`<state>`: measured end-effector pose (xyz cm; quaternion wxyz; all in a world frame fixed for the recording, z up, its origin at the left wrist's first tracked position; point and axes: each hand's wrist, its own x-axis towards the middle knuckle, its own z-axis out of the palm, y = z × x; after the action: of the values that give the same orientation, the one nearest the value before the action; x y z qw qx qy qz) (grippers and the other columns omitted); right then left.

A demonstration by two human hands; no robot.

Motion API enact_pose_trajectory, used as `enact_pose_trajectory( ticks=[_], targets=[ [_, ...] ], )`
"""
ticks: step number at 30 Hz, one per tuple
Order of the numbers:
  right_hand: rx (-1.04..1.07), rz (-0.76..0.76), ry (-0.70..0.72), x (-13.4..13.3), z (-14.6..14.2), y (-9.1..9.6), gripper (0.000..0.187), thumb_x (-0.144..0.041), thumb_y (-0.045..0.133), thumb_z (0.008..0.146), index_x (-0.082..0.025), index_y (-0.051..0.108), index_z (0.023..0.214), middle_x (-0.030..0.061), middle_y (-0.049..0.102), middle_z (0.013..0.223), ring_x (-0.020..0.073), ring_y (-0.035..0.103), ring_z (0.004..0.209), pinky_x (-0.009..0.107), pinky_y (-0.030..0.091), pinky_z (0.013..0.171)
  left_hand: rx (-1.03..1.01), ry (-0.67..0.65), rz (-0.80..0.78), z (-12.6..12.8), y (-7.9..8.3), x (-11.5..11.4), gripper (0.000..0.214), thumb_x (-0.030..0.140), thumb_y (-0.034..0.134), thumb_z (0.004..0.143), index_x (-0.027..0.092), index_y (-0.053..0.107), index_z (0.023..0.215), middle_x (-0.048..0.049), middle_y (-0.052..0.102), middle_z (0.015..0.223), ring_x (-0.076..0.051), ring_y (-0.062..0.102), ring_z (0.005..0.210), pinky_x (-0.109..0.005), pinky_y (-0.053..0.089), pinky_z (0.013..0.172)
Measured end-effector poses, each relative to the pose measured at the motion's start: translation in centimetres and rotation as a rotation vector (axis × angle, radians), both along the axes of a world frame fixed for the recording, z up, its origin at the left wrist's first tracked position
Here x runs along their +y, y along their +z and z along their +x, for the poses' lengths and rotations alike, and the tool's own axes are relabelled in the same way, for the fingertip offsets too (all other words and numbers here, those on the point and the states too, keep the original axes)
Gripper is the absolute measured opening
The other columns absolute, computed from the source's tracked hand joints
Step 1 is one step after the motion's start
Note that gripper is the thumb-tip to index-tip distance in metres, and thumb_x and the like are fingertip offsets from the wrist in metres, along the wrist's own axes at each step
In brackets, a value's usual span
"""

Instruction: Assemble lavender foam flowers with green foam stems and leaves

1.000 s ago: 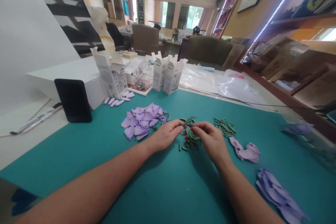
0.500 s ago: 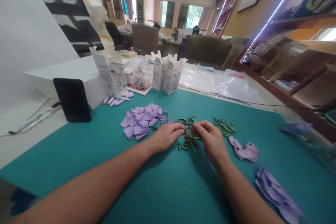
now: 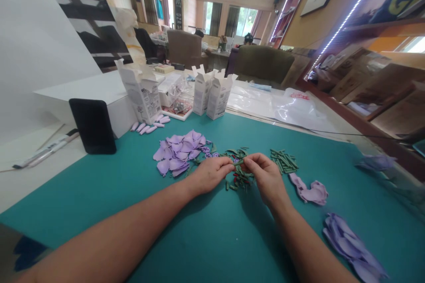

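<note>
Between my two hands is a short green stem piece, pinched at one end by each. The thumb and fingers of my left hand close on its left end, and those of my right hand close on its right end. Under and around the fingertips lies a loose heap of small green parts with a few red bits, partly hidden by the hands. Left of it are lilac petals in a pile, with small purple wheel-like rings beside them. Several green stem pieces lie right of my right hand.
On the green mat are a curled pink piece, stacked purple petals and pale pink tubes. A black phone-like slab stands at left. White cartons and plastic sheets line the back; people sit beyond.
Almost nothing differs. Both hands keep the same pinch on the green stem piece, and the whole view has shifted very slightly.
</note>
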<state>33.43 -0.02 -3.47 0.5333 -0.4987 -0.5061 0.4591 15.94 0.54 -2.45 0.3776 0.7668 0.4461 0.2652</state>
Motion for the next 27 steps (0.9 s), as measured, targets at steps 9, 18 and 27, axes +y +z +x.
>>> enact_pose_trajectory(
  ticks=[9, 18, 27],
  targets=[
    [-0.057, 0.029, 0.013, -0.09, 0.13, -0.01, 0.031, -0.048, 0.075, 0.065, -0.019, 0.065, 0.068, 0.0011, 0.066, 0.062, 0.0166, 0.060, 0.063, 0.029, 0.048, 0.064, -0.003, -0.002, 0.001, 0.05, 0.16, -0.08, 0.026, 0.032, 0.043, 0.088, 0.018, 0.064, 0.084, 0.0000, 0.062, 0.071, -0.015, 0.055, 0.072, -0.024, 0.040, 0.066],
    [-0.075, 0.042, 0.021, -0.11, 0.11, -0.13, 0.028, -0.045, 0.074, 0.067, -0.019, 0.065, 0.067, 0.0010, 0.066, 0.061, 0.0161, 0.060, 0.062, 0.029, 0.049, 0.063, 0.013, -0.003, 0.034, 0.09, 0.04, -0.13, 0.025, 0.031, 0.043, 0.088, 0.018, 0.063, 0.079, 0.0011, 0.058, 0.065, -0.014, 0.052, 0.068, -0.023, 0.037, 0.062],
    [-0.049, 0.013, 0.031, -0.24, -0.07, 0.05, 0.029, -0.046, 0.075, 0.065, -0.019, 0.066, 0.067, 0.0020, 0.067, 0.062, 0.0170, 0.062, 0.062, 0.030, 0.050, 0.062, 0.021, 0.005, 0.028, 0.22, 0.01, -0.21, 0.024, 0.030, 0.042, 0.088, 0.019, 0.058, 0.074, 0.0013, 0.055, 0.062, -0.014, 0.051, 0.065, -0.024, 0.035, 0.061]
  ],
)
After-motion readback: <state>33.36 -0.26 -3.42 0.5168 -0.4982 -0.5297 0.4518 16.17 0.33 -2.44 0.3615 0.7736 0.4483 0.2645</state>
